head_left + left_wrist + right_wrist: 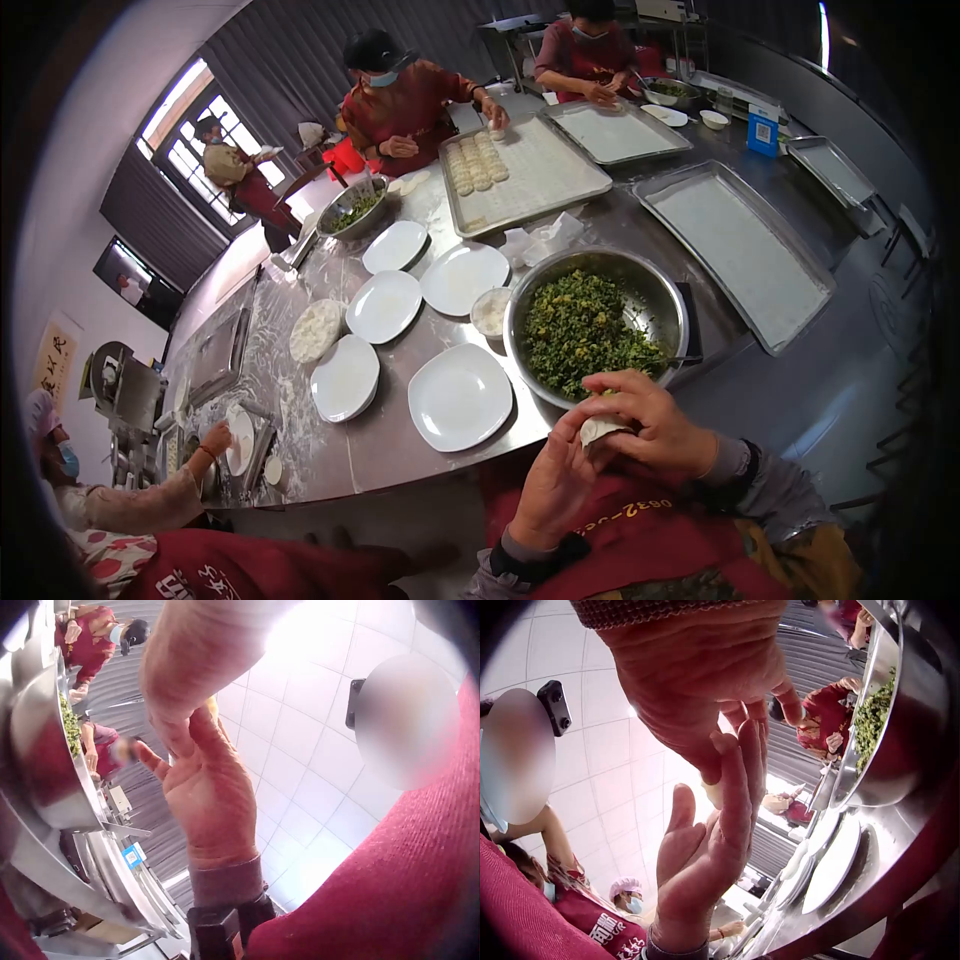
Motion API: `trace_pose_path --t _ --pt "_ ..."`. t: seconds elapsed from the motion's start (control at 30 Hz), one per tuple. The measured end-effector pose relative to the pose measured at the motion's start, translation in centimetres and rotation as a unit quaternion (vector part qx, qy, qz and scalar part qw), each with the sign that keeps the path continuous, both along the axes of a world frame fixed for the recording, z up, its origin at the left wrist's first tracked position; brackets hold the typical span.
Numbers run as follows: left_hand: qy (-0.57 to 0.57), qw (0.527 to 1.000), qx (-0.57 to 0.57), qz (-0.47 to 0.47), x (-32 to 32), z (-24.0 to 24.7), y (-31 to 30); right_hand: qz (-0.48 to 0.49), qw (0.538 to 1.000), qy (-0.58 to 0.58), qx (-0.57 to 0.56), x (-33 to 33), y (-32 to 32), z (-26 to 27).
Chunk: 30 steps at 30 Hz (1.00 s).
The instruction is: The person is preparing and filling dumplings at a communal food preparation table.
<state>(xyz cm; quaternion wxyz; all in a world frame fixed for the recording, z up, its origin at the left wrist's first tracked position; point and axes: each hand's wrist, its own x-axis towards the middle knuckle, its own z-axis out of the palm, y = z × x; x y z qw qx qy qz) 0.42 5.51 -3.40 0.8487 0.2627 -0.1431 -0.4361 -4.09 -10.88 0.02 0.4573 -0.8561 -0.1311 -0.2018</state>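
Note:
A piece of pale dough (603, 430) lies between the two hands near the large steel bowl's front edge. My right hand (660, 432) pinches it with bent fingers; dark green filling partly shows by the fingertips. My left hand (553, 490) supports the dough from the other side. In the right wrist view, the left hand (705, 862) has fairly straight fingers and its thumb apart, while the right hand (697, 682) reaches down over it. The left wrist view shows the right hand (214, 799) palm side, its fingertips partly hidden behind the left hand (202, 660).
Chopped green filling (590, 330) fills much of the steel bowl (655, 300). White plates (460, 398) stand left of it, beside a small bowl of flour (490, 312). Beyond are metal trays (740, 255), one with rows of dumplings (475, 163). Several people work around the table.

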Motion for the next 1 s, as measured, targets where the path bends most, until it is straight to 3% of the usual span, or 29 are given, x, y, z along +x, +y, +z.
trace_pose_path --t 0.07,0.1,0.33,0.8,1.0 --pt "-0.013 1.0 -0.013 -0.011 0.2 -0.3 0.5 -0.026 0.998 -0.024 0.05 -0.1 0.8 -0.4" --pt "-0.008 1.0 -0.005 0.001 0.2 -0.3 0.6 -0.024 0.995 -0.1 0.011 0.2 0.7 -1.1" --pt "-0.01 1.0 0.009 0.013 -0.2 -0.4 -0.1 -0.066 0.973 -0.205 -0.08 0.5 0.2 -1.2" --pt "-0.007 0.999 0.047 -0.012 -0.6 -0.8 -1.5 -0.044 0.986 -0.162 -0.013 0.2 -1.5 -2.7" --pt "0.019 0.998 0.055 -0.003 -0.6 -0.9 -2.2 -0.014 0.996 -0.064 0.062 -0.1 -2.4 -3.2"
